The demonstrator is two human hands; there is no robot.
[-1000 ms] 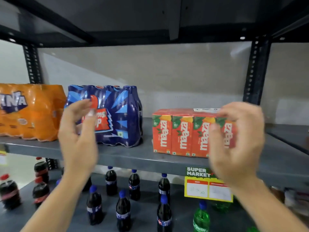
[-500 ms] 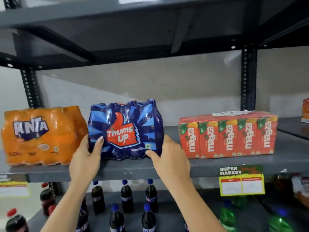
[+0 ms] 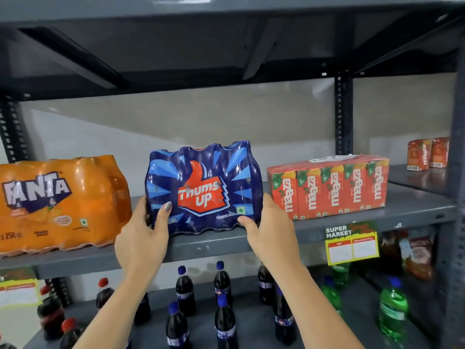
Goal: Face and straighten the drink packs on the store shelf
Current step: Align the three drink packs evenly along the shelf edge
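A blue shrink-wrapped Thums Up pack (image 3: 203,187) stands on the grey shelf (image 3: 226,244) with its logo facing me. My left hand (image 3: 142,238) grips its lower left corner, thumb across the front. My right hand (image 3: 270,227) holds its lower right corner from the side. An orange Fanta pack (image 3: 60,205) sits just to the left, label forward. A red Maaza carton pack (image 3: 329,188) stands to the right, angled slightly back on its right end.
Two loose Maaza cartons (image 3: 426,153) stand on the adjoining shelf at far right. A yellow price tag (image 3: 351,244) hangs from the shelf edge. Dark cola bottles (image 3: 221,280) and green bottles (image 3: 392,311) fill the lower shelf. A steel upright (image 3: 343,117) rises behind the Maaza pack.
My hands moved from mid-air onto the Thums Up pack's lower corners. The pack, seen turned a second ago, now faces front. The view has shifted up and closer.
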